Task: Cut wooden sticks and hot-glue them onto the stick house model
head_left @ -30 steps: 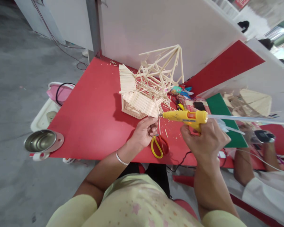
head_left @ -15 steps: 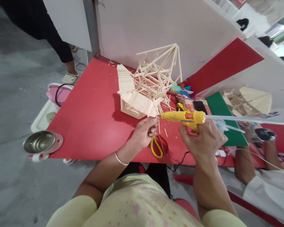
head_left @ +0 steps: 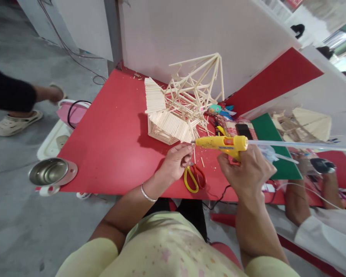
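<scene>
My right hand (head_left: 246, 169) is wrapped round the handle of a yellow hot glue gun (head_left: 219, 142), with a long clear glue stick (head_left: 291, 144) running out of its back end. Its nozzle points left and meets the fingertips of my left hand (head_left: 177, 159). Those fingers are pinched on a thin wooden stick (head_left: 194, 153), partly hidden by them. Just beyond stands a model built of wooden sticks (head_left: 171, 125), with slatted panels and an open frame (head_left: 196, 82). Scissors (head_left: 195, 179) with one yellow and one red handle lie below my hands.
On the red table (head_left: 112, 154) are a metal cup (head_left: 52, 172) at the left corner, pliers (head_left: 220, 129), a dark phone (head_left: 243, 131) and a green board (head_left: 276, 146). A co-worker's arms (head_left: 298, 202) are at right. Someone walks at left near a pink basket (head_left: 72, 113).
The person at the left has stepped further left. My hands, the glue gun and the stick stay nearly where they were; the view has shifted slightly.
</scene>
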Motion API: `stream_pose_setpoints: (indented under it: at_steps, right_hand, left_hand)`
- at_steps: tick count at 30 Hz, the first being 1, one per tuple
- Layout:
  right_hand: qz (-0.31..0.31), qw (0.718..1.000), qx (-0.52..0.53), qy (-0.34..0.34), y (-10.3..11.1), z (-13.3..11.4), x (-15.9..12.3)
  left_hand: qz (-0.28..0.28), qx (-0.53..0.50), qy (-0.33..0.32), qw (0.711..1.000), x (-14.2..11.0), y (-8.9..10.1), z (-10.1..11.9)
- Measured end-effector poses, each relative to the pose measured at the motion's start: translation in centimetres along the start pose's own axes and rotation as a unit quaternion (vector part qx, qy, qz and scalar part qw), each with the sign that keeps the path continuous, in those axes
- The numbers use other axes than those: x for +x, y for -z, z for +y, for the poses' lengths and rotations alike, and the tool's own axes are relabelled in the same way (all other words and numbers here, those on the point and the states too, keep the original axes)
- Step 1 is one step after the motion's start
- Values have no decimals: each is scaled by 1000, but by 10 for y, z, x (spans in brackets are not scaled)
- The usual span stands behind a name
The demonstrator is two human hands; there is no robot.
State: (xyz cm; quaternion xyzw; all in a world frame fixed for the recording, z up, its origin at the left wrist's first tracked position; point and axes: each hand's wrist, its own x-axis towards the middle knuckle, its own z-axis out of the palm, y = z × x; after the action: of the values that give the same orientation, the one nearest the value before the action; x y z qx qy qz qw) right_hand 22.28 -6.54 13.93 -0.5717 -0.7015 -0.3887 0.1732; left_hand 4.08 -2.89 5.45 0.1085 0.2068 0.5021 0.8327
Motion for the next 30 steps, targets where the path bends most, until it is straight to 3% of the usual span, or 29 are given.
stream_pose_setpoints:
  at_steps: [16, 30]
  right_hand:
    - [17, 999, -3, 44, 5, 0, 4]
    - [67, 996, 51, 19, 2, 0, 5]
  left_hand:
    - [3, -5, 1, 1000, -1, -1, 0]
    - [-31, -87, 35, 995, -1, -1, 1]
